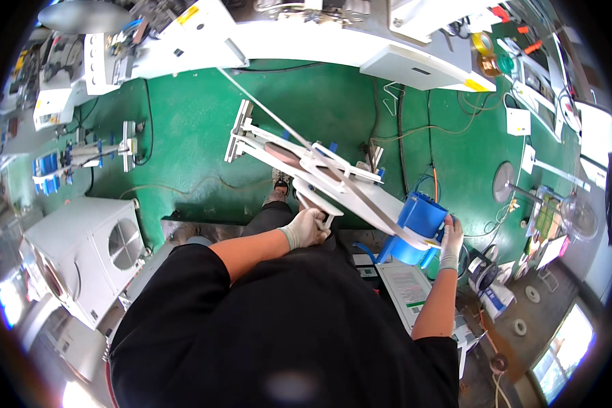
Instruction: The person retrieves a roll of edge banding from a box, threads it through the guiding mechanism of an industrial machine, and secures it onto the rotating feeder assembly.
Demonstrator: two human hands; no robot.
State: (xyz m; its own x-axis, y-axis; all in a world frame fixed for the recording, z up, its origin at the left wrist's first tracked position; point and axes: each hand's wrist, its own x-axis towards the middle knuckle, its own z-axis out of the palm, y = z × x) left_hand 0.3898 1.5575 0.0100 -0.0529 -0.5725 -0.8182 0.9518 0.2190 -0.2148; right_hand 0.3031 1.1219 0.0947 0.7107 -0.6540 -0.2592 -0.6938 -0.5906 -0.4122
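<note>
My black shirt (285, 326) fills the bottom at six o'clock. My left hand (307, 228), gloved, is closed around the near end of the white metal frame (306, 166), which runs toward eleven o'clock. At three o'clock my right hand (450, 239) clasps the blue cylindrical housing (421, 216) under the frame's right end.

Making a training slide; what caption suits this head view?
Gloved left hand and right hand carry a white frame with a blue housing over a green floor.

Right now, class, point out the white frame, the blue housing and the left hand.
white frame (333, 173), head view, middle bars.
blue housing (421, 214), head view, side wall.
left hand (307, 228), head view, gloved back.
</note>
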